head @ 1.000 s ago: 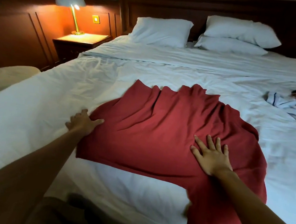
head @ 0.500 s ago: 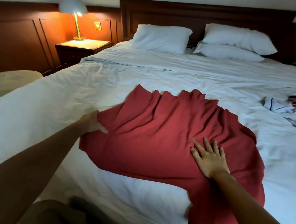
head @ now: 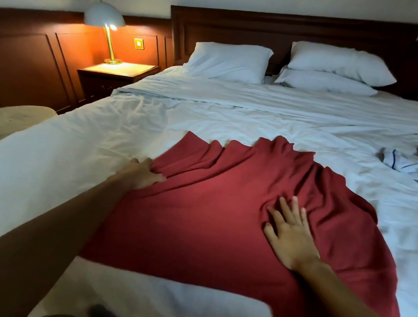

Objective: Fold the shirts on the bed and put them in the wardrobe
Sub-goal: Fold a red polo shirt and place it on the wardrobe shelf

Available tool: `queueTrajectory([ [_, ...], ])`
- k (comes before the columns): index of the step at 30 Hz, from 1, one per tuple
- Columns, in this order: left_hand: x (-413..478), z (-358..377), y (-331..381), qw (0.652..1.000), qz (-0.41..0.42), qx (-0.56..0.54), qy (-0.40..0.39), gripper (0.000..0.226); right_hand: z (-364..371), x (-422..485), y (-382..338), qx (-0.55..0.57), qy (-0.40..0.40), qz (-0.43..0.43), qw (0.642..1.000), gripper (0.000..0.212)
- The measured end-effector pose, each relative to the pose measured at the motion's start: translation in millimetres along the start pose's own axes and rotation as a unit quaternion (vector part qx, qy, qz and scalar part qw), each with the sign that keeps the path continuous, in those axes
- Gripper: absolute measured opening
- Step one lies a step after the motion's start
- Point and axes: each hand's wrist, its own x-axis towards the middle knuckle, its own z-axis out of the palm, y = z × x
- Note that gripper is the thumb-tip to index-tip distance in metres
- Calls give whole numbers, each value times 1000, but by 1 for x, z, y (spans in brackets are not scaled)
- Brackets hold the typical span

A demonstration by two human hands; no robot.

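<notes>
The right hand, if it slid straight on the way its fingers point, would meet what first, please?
Probably the bunched folds of the red shirt just ahead of the right hand; beyond them, bare white sheet.

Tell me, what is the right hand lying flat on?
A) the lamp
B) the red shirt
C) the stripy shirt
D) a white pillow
B: the right hand rests with straight, spread fingers on the red shirt.
</notes>
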Motion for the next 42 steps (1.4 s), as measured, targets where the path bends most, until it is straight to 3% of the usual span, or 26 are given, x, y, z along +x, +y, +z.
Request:
queueTrajectory([
  [3, 38, 37, 10, 999, -3, -38, 7, 96, 7, 35, -5, 39, -56, -1, 998, 64],
  [7, 90, 68, 16, 996, 4, 56, 66, 90, 24, 88, -5, -19, -66, 24, 997, 68],
  [14, 190, 64, 50, 982, 110, -48, 144, 107, 43, 200, -10, -48, -26, 77, 996, 68],
  [17, 236, 58, 71, 971, 134, -177, 91, 118, 46, 245, -6, -44, -15, 90, 995, 67],
  [19, 260, 44, 72, 965, 124, -232, 9, 107, 51, 255, -3, -39, 5, 87, 995, 67],
  [21, 276, 20, 56, 969, 87, -230, -11, 80, 54, 254, -1, -21, 22, 76, 997, 65],
  [26, 282, -13, 6, 971, -34, -185, 151, 39, 53, 250, -2, -2, 45, 70, 997, 64],
  [28, 280, -13, 4, 968, -40, -225, 101, 38, 52, 249, -4, 7, 47, 72, 996, 63],
  [32, 258, -34, 6, 945, -56, -305, -105, 46, 51, 249, -4, -1, 34, 74, 997, 62],
  [34, 242, -37, 0, 937, -36, -294, -184, 64, 51, 246, -5, -6, 13, 74, 997, 63],
  [36, 226, -32, -5, 935, -39, -292, -196, 73, 50, 236, -8, -10, -18, 74, 997, 63],
  [39, 200, -26, -8, 916, -42, -373, -141, 46, 47, 210, -18, -16, -50, 68, 996, 67],
  [42, 189, -29, -11, 852, -51, -512, -96, 33, 46, 177, -29, -16, -54, 61, 997, 74],
])
